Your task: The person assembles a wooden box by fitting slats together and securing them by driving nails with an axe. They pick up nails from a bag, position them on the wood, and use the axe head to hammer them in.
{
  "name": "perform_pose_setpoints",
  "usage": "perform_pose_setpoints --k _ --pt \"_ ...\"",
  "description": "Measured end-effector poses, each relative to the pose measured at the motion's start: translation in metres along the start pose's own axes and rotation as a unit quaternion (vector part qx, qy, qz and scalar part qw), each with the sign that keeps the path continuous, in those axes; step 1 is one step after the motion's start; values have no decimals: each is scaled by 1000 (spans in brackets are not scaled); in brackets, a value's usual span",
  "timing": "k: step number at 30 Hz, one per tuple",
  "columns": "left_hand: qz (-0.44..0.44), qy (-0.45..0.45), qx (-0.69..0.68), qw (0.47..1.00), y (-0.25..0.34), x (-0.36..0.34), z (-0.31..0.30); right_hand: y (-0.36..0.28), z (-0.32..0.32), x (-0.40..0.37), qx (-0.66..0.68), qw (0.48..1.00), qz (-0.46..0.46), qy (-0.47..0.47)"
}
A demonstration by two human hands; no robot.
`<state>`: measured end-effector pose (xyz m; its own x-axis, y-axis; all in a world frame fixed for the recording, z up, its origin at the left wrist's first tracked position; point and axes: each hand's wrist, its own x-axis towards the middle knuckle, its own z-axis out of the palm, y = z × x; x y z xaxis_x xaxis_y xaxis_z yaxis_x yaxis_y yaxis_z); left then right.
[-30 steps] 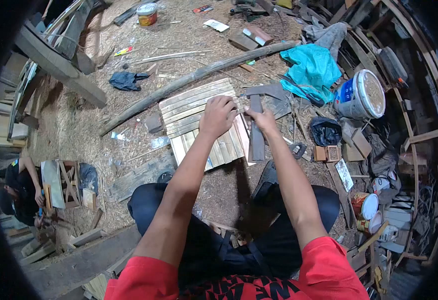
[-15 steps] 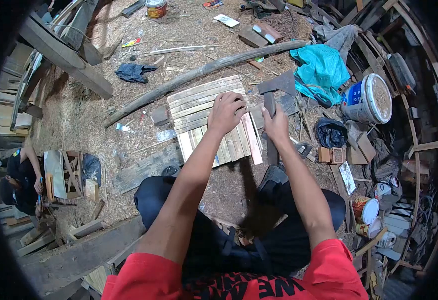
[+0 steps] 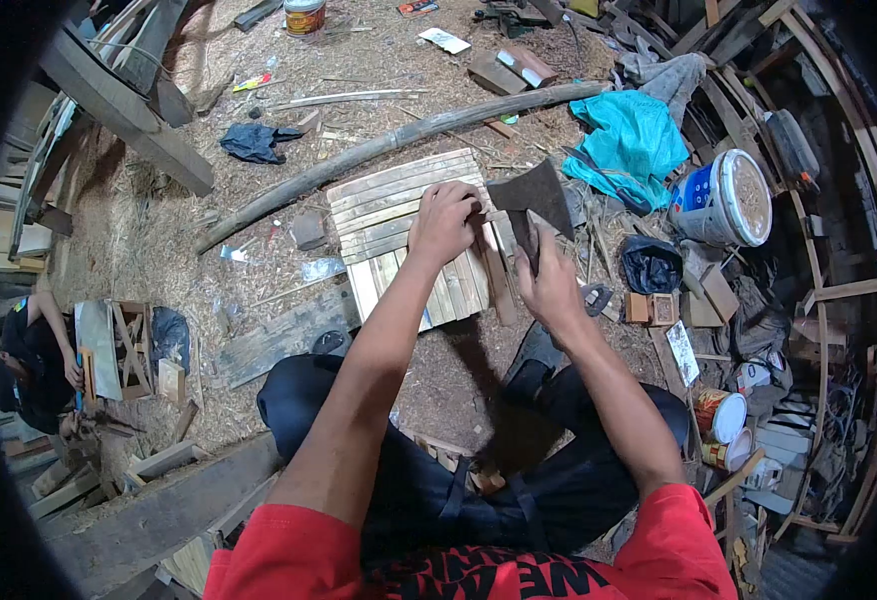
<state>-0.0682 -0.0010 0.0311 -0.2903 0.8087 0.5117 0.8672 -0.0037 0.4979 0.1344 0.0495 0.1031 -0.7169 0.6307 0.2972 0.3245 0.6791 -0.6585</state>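
Observation:
My right hand [image 3: 552, 283] grips the handle of an axe [image 3: 534, 195], its broad dark blade raised beside the panel's upper right edge. A panel of pale wooden slats [image 3: 374, 225] stands in front of my knees, with slats running crosswise at the top and lengthwise below. My left hand [image 3: 445, 225] lies over its upper right part, fingers curled towards the right edge, close to the blade. Whatever those fingertips pinch is hidden or too small to name. A narrow wooden strip [image 3: 500, 275] runs down the panel's right side.
A long curved pole [image 3: 359, 155] lies beyond the panel. Right of it are a teal sheet [image 3: 634, 140], a white bucket [image 3: 744, 200] and a black bag [image 3: 652, 265]. At the left, another person [image 3: 34, 360] works beside a wooden frame [image 3: 124, 350]. Shavings cover the ground.
The axe has moved left and its blade has turned, coming nearer the panel's right edge and my left hand. My left hand stays on the panel. The view has shifted slightly.

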Motion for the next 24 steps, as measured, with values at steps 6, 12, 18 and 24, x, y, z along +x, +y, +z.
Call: perform_pose_setpoints --k 6,12,18,24 --pt "-1 8 4 1000 -3 3 2 3 -10 8 -41 998 34 -17" --pt "-1 -1 -6 1000 0 2 -1 8 3 5 -41 996 52 -61" --pt "6 9 8 1000 -3 1 4 -1 -12 10 -7 998 58 -7" --pt "21 9 11 1000 -4 2 2 19 9 -2 -12 999 11 -38"
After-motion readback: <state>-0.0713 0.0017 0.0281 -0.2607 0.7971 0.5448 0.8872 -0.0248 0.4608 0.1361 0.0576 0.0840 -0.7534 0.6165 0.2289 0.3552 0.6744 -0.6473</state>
